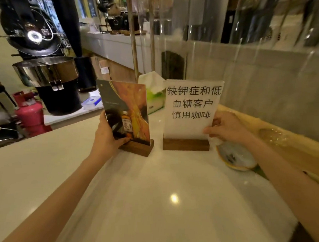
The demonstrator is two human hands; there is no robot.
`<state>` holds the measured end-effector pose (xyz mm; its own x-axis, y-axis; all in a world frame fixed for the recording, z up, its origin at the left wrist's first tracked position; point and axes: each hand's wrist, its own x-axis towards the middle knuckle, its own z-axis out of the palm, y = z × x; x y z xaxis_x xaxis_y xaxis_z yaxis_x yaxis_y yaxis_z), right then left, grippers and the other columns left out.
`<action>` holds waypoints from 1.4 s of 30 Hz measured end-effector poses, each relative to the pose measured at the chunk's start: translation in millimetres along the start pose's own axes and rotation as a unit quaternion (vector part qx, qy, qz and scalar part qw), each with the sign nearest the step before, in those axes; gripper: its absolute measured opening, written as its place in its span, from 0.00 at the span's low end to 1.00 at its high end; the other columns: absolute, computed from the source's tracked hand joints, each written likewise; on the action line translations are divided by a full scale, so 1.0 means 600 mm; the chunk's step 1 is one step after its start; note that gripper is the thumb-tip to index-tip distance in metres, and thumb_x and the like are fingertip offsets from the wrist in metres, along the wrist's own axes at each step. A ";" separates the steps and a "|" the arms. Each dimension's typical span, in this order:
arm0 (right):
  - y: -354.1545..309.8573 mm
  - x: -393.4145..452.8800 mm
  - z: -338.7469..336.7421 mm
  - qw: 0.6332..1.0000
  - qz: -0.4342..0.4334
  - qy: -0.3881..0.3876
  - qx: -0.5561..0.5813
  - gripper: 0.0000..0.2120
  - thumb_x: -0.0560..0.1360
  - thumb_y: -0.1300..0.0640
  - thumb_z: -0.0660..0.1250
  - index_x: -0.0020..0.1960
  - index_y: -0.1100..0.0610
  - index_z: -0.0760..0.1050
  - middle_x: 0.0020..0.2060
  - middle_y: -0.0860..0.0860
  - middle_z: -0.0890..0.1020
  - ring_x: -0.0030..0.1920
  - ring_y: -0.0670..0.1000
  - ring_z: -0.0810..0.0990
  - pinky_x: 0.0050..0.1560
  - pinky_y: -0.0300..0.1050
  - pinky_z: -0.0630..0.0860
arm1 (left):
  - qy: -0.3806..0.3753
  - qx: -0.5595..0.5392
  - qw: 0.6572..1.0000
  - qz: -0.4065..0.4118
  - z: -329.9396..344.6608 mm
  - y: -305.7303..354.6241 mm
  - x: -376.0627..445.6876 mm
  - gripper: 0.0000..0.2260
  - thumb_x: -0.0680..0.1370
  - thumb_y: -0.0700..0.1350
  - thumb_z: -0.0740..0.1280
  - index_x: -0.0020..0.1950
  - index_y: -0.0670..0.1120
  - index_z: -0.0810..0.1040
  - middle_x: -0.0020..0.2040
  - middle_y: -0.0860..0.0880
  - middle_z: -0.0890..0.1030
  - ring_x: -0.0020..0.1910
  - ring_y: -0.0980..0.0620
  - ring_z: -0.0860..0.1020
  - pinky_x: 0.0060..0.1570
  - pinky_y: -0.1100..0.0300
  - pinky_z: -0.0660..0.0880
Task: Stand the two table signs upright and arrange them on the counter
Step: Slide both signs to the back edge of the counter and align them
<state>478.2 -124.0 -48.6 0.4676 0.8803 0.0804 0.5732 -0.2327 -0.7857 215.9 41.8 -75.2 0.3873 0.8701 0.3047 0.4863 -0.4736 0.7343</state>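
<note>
Glossy white tabletop [158, 203] carries both signs upright: orange picture sign on walnut base [129, 114] at eleven o'clock, white text sign on wooden base [191, 108] at one. Left hand [106, 137] grip pinches the picture sign, right hand [226, 127] grip pinches the text sign; judging so, only final squaring remains.

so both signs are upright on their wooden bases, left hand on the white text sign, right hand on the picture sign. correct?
Not quite: the hands are swapped. In the head view the left hand holds the picture sign and the right hand holds the white text sign. The rest holds: both stand upright on their wooden bases on the counter.
</note>
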 end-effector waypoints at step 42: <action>0.007 -0.009 -0.025 0.980 0.087 0.178 -0.031 0.21 0.67 0.61 0.71 0.59 0.56 0.73 0.57 0.53 0.81 0.54 0.53 0.80 0.51 0.48 0.79 | -0.110 0.096 0.986 0.081 0.231 0.087 0.175 0.40 0.71 0.41 0.70 0.74 0.42 0.47 0.72 0.38 0.65 0.69 0.38 0.65 0.70 0.44 0.60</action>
<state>488.3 -135.7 -43.1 0.7601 0.6282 0.1660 0.4989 -0.4005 -0.7686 390.7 89.5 -88.8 0.6218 0.7407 0.2545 0.5351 -0.6391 0.5525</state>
